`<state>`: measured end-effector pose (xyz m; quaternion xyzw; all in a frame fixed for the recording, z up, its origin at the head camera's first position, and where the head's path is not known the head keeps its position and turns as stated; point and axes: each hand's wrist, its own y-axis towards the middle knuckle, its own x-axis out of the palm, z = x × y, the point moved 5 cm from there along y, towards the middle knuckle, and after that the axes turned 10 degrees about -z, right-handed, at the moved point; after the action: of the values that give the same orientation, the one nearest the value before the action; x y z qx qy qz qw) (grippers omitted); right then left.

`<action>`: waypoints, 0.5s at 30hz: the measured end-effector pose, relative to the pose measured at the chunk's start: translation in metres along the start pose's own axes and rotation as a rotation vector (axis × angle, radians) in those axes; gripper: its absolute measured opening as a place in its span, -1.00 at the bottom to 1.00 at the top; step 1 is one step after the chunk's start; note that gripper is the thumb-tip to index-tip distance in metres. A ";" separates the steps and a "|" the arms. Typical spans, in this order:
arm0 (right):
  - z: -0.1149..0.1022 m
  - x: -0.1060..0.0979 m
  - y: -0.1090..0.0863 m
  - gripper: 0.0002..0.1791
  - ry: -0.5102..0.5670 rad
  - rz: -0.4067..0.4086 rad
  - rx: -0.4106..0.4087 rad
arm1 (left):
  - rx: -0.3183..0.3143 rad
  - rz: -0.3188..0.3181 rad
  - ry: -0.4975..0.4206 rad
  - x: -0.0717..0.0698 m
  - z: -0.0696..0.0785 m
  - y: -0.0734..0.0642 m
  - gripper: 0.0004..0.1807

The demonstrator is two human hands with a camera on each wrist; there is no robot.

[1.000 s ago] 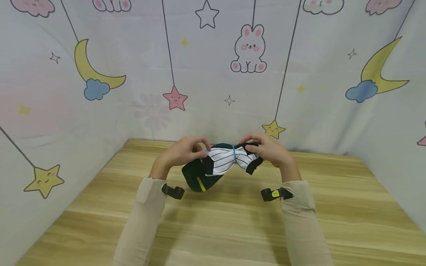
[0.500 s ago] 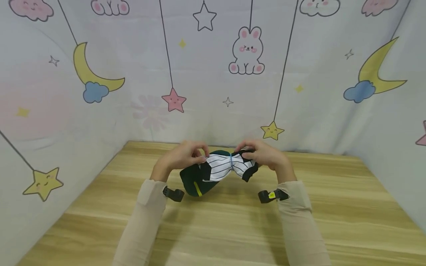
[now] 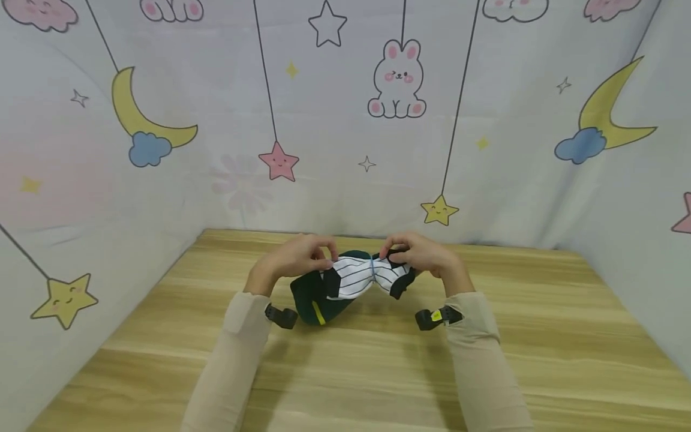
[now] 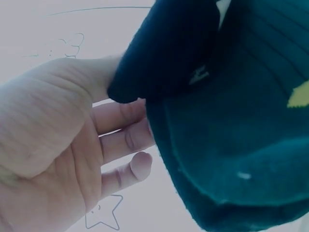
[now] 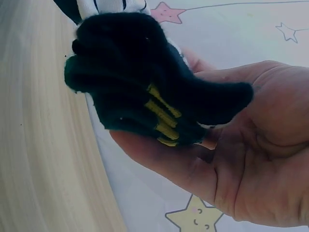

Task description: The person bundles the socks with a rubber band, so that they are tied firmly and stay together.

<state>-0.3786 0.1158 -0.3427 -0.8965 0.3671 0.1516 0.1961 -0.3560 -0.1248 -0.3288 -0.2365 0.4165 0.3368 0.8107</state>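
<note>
A bundle of socks is held up between both hands in the head view. A white sock point(image 3: 351, 281) with dark stripes and black ends lies over a dark green sock point(image 3: 305, 300) with a yellow stripe. Round the middle, a blue elastic band point(image 3: 372, 268) cinches them. My left hand point(image 3: 299, 255) pinches the left end between thumb and fingers. The other end is pinched by my right hand point(image 3: 423, 255). The left wrist view shows the green fabric point(image 4: 231, 140) close up, past the palm. Folded dark ends point(image 5: 130, 72) with yellow marks fill the right wrist view's middle.
Beneath the hands is a wood-grain table point(image 3: 356, 372). A pale fabric backdrop point(image 3: 324, 198) printed with stars, moons and a rabbit rises behind it and along both sides. Each wrist wears a black strapped camera, such as the left wrist camera point(image 3: 282, 316).
Both hands and the sock bundle have come down and slightly left in the head view. The pinch at each end looks the same. The head camera has shifted a little.
</note>
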 end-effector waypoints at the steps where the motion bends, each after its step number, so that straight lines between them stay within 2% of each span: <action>1: 0.000 0.000 0.000 -0.82 -0.005 -0.001 0.008 | -0.002 -0.001 0.001 0.000 0.000 0.001 -0.90; 15: 0.008 0.008 0.003 -0.73 -0.071 -0.071 0.118 | -0.039 -0.038 0.041 0.008 -0.006 0.006 -0.91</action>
<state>-0.3768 0.1127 -0.3540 -0.8899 0.3362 0.1543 0.2669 -0.3603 -0.1225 -0.3390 -0.2671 0.4216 0.3244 0.8035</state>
